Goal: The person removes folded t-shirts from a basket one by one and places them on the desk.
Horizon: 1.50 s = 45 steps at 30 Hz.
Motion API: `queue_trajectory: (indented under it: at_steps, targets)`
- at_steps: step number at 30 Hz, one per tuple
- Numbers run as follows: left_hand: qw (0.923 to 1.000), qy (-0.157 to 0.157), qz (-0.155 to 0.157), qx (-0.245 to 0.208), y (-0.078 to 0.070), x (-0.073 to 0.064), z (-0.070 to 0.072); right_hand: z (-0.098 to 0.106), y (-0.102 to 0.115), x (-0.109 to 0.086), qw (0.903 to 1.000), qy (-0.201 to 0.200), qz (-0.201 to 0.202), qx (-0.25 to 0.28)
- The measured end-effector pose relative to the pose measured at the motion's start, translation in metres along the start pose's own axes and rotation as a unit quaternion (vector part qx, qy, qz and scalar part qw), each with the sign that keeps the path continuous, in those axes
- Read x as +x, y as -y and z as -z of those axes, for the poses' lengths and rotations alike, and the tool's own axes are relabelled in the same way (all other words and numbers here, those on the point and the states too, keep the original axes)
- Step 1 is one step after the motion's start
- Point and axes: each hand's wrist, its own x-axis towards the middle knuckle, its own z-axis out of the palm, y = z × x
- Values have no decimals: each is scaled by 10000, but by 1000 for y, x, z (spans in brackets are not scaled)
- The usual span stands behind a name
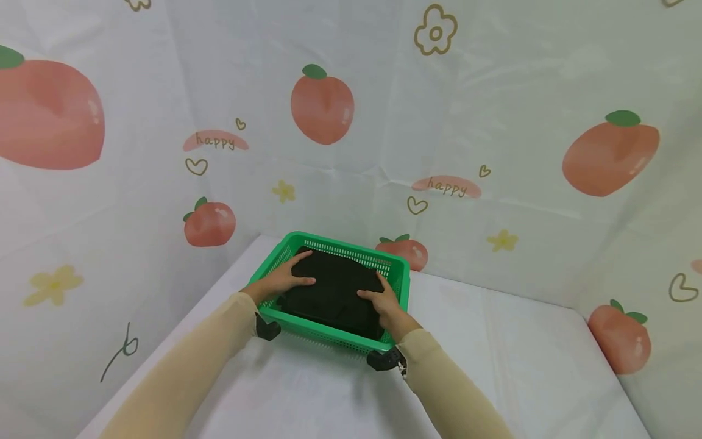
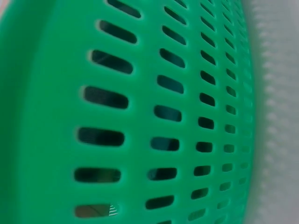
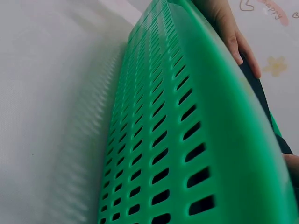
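A black, flat, soft-looking item [image 1: 334,289], its kind unclear, lies inside a green plastic basket [image 1: 407,286] and fills much of it. My left hand [image 1: 281,280] reaches over the basket's left side, thumb and fingers spread on the black item's left part. On its right end rests my right hand [image 1: 388,308], thumb on top and fingers along the edge. In the right wrist view, the left hand [image 3: 226,23] touches the black item [image 3: 254,84] past the rim, and part of the right hand [image 3: 292,164] shows at the edge. The left wrist view shows only the slotted basket wall [image 2: 145,93] and table.
The basket stands on a white-covered table [image 1: 493,353], near the back edge. Behind and beside it hangs a white curtain [image 1: 373,122] printed with peaches, flowers and hearts. Black wrist cameras [image 1: 384,360] sit just outside the basket's front rim.
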Motion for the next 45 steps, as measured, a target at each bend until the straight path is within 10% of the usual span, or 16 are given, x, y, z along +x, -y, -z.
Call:
queue_trajectory:
  at_steps: [30, 45]
  targets:
    - [9973, -111, -45, -730, -19, -5, 11, 13, 23, -15, 9918, 452, -331, 1149]
    - [9889, 276, -212, -1444, -54, 0, -7, 61, 43, -26, 9906, 386, -151, 1304]
